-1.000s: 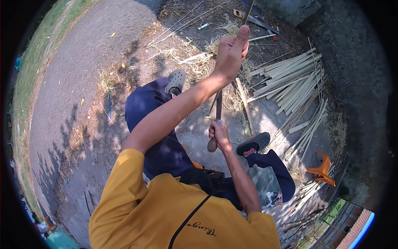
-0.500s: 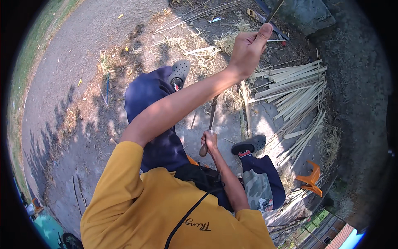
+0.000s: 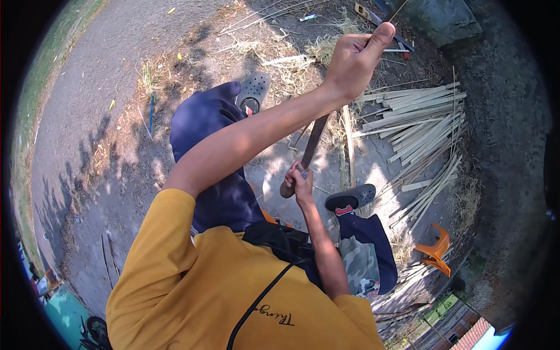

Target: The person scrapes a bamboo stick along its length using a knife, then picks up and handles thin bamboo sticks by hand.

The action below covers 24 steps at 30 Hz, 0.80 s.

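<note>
My left hand (image 3: pixel 354 65) reaches across to the upper right, its fingers closed and thumb pressed on top. A thin pale strip (image 3: pixel 399 10) sticks out beyond its thumb; the rest of the strip is hidden by the hand. Lower down, between my legs, my right hand (image 3: pixel 300 182) is wrapped around the wooden handle of a long knife (image 3: pixel 315 139). The dark blade slants up and away, passing behind my left forearm, so its far end is out of sight. Whether blade and strip touch cannot be seen.
Many pale split strips (image 3: pixel 423 125) lie fanned on the ground to the right. Curly shavings (image 3: pixel 291 73) litter the soil ahead. An orange plastic piece (image 3: pixel 434 251) lies at lower right, a hand saw (image 3: pixel 373 20) far ahead, near a concrete block (image 3: pixel 446 23).
My right hand has moved a little forward with the knife, whose blade now shows broader. My left hand has shifted slightly up and to the right, still closed.
</note>
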Motion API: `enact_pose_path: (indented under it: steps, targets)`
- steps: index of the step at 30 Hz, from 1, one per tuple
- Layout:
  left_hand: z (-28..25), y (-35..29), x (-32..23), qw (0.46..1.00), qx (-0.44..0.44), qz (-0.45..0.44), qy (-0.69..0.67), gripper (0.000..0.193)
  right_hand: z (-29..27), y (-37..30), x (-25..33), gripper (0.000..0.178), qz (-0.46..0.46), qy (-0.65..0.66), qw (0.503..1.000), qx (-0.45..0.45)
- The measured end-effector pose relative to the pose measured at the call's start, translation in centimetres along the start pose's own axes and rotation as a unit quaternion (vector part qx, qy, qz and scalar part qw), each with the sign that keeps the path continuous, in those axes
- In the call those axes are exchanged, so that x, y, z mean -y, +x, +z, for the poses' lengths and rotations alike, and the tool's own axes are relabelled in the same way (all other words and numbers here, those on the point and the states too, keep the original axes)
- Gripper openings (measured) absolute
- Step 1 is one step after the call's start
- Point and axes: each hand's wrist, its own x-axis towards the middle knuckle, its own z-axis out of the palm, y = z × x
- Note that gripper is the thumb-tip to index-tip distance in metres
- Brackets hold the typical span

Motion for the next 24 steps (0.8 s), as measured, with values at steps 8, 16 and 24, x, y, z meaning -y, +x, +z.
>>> enact_pose_path:
  steps: [8, 16, 24]
  targets:
    - [-0.4, -0.6, -0.7, 0.999, 0.027, -0.007, -0.029, 0.066, -10.2, -2.2, -11.8, 0.014, 0.24, -0.179, 0.928, -0.222]
    - [-2.6, 0.5, -1.8, 0.984, 0.088, -0.065, -0.143, 0.044, -14.8, -1.4, -10.9, 0.019, 0.141, -0.347, 0.873, -0.313]
    - [-1.5, 1.2, -4.6, 0.977, 0.212, 0.014, 0.001, 0.039, -19.3, -3.7, -14.3, 0.029, 0.085, -0.439, 0.798, -0.405]
